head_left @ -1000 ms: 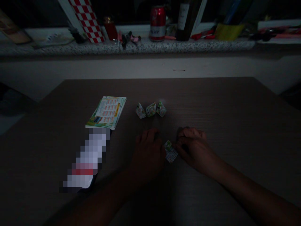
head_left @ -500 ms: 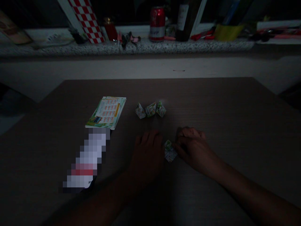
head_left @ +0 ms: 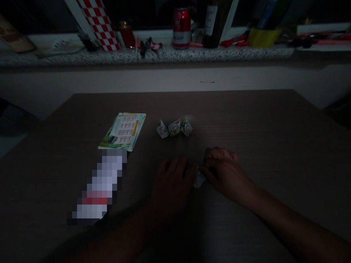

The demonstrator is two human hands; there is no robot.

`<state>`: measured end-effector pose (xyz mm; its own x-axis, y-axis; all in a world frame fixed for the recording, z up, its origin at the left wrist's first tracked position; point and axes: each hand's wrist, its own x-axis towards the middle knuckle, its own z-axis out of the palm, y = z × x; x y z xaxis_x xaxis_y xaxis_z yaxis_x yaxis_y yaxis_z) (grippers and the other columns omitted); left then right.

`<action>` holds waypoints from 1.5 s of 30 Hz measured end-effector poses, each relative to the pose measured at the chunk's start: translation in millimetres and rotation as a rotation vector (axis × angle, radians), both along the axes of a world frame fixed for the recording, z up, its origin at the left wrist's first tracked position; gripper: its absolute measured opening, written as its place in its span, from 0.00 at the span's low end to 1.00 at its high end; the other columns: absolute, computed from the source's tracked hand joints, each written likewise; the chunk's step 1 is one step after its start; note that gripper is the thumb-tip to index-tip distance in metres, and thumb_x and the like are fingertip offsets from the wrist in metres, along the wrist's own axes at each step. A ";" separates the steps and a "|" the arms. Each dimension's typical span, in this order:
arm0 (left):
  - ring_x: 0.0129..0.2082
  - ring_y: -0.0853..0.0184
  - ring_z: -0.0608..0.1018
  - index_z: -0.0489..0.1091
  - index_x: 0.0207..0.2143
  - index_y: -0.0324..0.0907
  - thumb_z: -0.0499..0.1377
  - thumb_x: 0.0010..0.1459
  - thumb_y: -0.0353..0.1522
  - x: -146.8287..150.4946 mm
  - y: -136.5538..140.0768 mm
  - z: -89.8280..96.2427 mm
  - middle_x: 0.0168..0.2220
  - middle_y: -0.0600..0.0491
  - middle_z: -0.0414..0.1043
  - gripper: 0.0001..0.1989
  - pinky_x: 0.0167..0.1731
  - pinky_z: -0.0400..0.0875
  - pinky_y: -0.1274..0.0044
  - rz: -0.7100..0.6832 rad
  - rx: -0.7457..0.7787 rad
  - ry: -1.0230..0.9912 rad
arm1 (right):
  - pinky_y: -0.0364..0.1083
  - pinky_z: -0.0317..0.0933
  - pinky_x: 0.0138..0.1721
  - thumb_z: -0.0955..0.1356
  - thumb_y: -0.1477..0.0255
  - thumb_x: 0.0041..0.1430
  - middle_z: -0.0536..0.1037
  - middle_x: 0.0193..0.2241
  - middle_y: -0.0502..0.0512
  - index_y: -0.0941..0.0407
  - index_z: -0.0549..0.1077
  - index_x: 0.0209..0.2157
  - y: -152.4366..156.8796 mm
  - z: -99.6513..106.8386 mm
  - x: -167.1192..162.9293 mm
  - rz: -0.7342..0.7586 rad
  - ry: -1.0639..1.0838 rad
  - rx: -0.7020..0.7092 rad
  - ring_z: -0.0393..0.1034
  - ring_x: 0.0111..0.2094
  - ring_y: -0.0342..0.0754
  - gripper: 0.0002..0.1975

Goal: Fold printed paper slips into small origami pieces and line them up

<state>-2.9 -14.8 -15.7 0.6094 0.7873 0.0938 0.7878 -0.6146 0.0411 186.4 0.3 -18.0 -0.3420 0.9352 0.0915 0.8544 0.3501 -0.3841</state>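
Observation:
A small square of folded printed paper (head_left: 200, 179) lies on the table between my two hands, partly covered by fingers. My right hand (head_left: 223, 168) has its fingers curled, with thumb and index finger pinching the paper's right edge. From the left, my left hand (head_left: 174, 182) reaches over the paper, its inner finger and thumb pressing on the upper left part while the other fingers bend down toward the tabletop. Three folded paper pieces (head_left: 174, 128) of similar print stand in a row farther back. The light is dim, so fingertip details are hard to see.
Left of my hands lies a stack of printed calendar sheets (head_left: 122, 131), with a blurred-out phone-like object (head_left: 101, 186) nearer me. Behind the table (head_left: 246, 120), a granite windowsill (head_left: 164, 56) holds a red can (head_left: 181, 29), a dark bottle (head_left: 212, 27) and a checkered box (head_left: 100, 25).
My left hand has shifted right, and its inner finger now covers the paper's left part. My right hand keeps its pinch nearly unmoved. The whole view has shifted slightly.

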 end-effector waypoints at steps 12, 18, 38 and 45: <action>0.55 0.53 0.69 0.63 0.58 0.39 0.49 0.64 0.30 5.4 -5.2 -3.1 0.58 0.42 0.65 0.20 0.50 0.64 0.58 0.028 0.041 0.037 | 0.51 0.49 0.40 0.71 0.65 0.55 0.74 0.33 0.51 0.55 0.72 0.21 -1.3 4.6 -3.9 -0.074 0.061 -0.033 0.64 0.40 0.52 0.12; 0.55 0.53 0.69 0.64 0.57 0.38 0.48 0.63 0.29 6.6 -6.6 -2.1 0.58 0.40 0.65 0.20 0.50 0.64 0.58 0.029 0.050 0.049 | 0.52 0.48 0.41 0.73 0.65 0.51 0.75 0.33 0.51 0.53 0.74 0.21 1.8 4.6 -5.8 -0.139 0.056 -0.055 0.65 0.41 0.54 0.10; 0.55 0.53 0.68 0.63 0.58 0.41 0.49 0.63 0.27 3.7 -4.3 -0.4 0.58 0.42 0.65 0.20 0.49 0.65 0.58 0.036 0.011 0.012 | 0.53 0.54 0.43 0.72 0.73 0.51 0.77 0.33 0.49 0.50 0.76 0.25 7.5 7.5 19.1 -0.032 0.117 -0.143 0.69 0.39 0.52 0.03; 0.53 0.54 0.68 0.65 0.55 0.44 0.54 0.62 0.29 0.6 4.8 -4.5 0.56 0.45 0.65 0.19 0.49 0.64 0.60 0.060 -0.093 -0.186 | 0.57 0.55 0.50 0.71 0.72 0.55 0.72 0.49 0.56 0.47 0.74 0.47 -2.6 -3.5 11.7 0.063 0.165 0.028 0.64 0.52 0.56 0.17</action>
